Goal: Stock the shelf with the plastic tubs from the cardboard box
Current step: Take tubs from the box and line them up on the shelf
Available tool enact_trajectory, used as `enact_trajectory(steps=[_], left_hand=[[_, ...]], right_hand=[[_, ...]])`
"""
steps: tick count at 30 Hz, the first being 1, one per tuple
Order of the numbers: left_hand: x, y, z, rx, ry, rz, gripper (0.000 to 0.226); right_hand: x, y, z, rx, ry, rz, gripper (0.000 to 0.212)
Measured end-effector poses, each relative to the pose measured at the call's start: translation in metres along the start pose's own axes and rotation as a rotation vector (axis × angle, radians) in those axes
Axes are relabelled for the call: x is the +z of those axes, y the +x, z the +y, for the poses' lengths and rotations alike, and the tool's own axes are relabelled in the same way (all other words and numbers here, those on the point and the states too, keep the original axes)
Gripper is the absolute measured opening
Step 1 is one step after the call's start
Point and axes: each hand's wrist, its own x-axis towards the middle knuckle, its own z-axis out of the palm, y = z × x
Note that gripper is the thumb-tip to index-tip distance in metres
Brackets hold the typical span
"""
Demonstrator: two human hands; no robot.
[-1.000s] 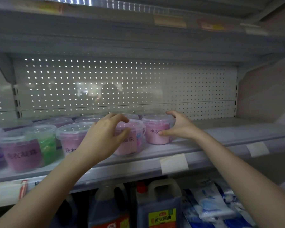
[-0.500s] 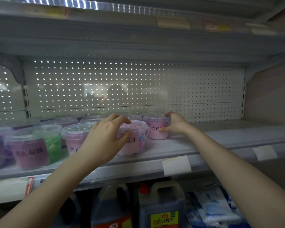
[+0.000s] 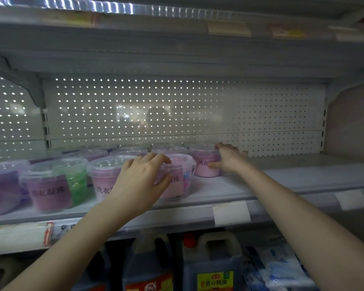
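Note:
Several clear plastic tubs with lids stand in rows on the grey shelf (image 3: 282, 181). My left hand (image 3: 141, 181) grips a pink tub (image 3: 177, 179) at the front of the shelf, fingers over its lid and thumb on its side. My right hand (image 3: 229, 160) holds another pink tub (image 3: 205, 164) further back, fingers curled round its right side and thumb on its front. To the left stand a pink tub (image 3: 102, 177), a green and purple tub (image 3: 55, 187) and a purple tub (image 3: 0, 185). The cardboard box is out of view.
Behind the tubs is a perforated back panel (image 3: 177, 110). The shelf's right half has bare surface up to the side wall (image 3: 353, 122). Paper labels (image 3: 231, 213) hang on the front edge. Below stand oil jugs (image 3: 212, 263) and blue-white bags (image 3: 275, 267).
My right hand has pushed its pink tub further back on the shelf. My left hand has stayed on the front pink tub.

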Motion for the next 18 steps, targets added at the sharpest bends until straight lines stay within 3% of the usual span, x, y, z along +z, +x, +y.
enact_trajectory(steps=[4, 9, 18], left_hand=[[0.003, -0.002, 0.002, 0.016, 0.048, -0.019, 0.039], [-0.006, -0.01, 0.002, 0.039, 0.057, -0.066, 0.048], [-0.039, -0.055, 0.001, 0.128, -0.022, -0.091, 0.046]], right_hand=[[-0.004, -0.014, -0.006, 0.03, -0.067, 0.114, 0.078], [-0.014, -0.051, -0.012, 0.015, 0.139, 0.101, 0.07], [-0.044, -0.159, -0.028, -0.01, 0.112, 0.154, 0.064]])
